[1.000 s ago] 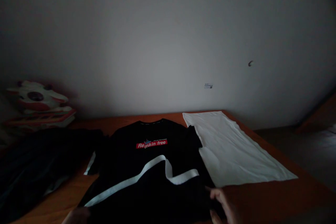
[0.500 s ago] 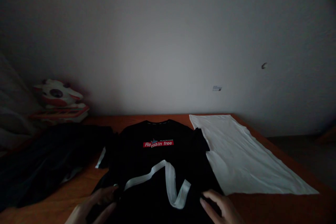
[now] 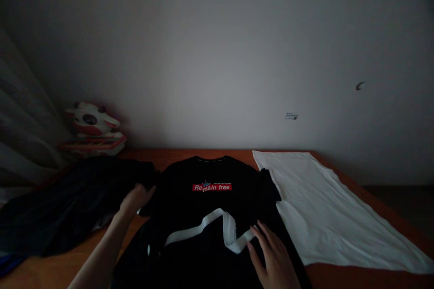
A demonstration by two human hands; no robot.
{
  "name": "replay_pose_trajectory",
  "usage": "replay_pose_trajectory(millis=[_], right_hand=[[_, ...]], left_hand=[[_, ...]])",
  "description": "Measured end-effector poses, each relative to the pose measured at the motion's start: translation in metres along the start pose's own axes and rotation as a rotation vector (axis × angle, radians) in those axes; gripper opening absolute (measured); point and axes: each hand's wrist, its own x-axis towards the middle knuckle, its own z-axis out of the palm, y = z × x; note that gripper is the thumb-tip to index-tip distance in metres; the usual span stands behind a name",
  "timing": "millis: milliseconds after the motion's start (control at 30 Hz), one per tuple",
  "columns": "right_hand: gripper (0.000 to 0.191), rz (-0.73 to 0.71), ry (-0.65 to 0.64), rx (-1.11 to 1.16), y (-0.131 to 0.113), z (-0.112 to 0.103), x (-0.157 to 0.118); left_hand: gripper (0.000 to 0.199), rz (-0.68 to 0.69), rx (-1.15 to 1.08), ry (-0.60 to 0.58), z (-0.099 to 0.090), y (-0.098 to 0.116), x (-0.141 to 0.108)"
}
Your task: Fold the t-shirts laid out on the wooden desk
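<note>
A black T-shirt (image 3: 210, 203) with a red "Remain free" print lies spread out, its collar toward the wall. Across its lower half a white strap (image 3: 229, 230) runs in a zigzag. The fingers and thumb of my right hand (image 3: 271, 253) close on the strap's right end. Over the shirt's left sleeve is my left hand (image 3: 137, 198), its thumb and fingers slightly apart; some fingertips are lost against the dark cloth.
Dark clothing (image 3: 68, 203) lies bunched at the left, and a white cloth (image 3: 328, 212) is spread at the right. A cow-shaped toy (image 3: 91, 122) sits at the back left beside a pale curtain (image 3: 30, 117). The orange surface (image 3: 57, 271) meets the wall.
My left hand has moved up from the shirt's lower left to its sleeve. My right hand has come to the strap's end, which now lies lower and farther right. The view has shifted slightly left.
</note>
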Motion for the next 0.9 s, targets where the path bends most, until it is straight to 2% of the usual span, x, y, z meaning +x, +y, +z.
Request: replay_pose_trajectory(millis=[100, 200, 400, 567, 733, 900], right_hand=[[0.041, -0.013, 0.0, 0.004, 0.004, -0.001, 0.001], [0.041, -0.019, 0.001, 0.011, 0.004, -0.003, 0.002], [0.04, 0.02, -0.009, 0.023, 0.0, -0.005, 0.003], [0.041, 0.038, -0.025, 0.047, 0.0, -0.005, 0.002], [0.04, 0.037, -0.041, 0.037, 0.0, -0.007, 0.003], [0.04, 0.039, -0.032, 0.022, -0.001, -0.006, 0.002]], left_hand=[[0.021, -0.013, 0.006, -0.084, 0.0, 0.002, 0.019], [0.01, 0.015, -0.022, -0.101, -0.008, 0.003, 0.034], [0.033, -0.015, -0.041, -0.172, -0.016, 0.005, 0.043], [0.037, 0.004, -0.129, -0.255, -0.01, 0.017, 0.034], [0.027, 0.009, -0.236, -0.136, -0.019, 0.032, 0.03], [0.025, -0.009, -0.193, 0.085, -0.054, 0.033, 0.034]])
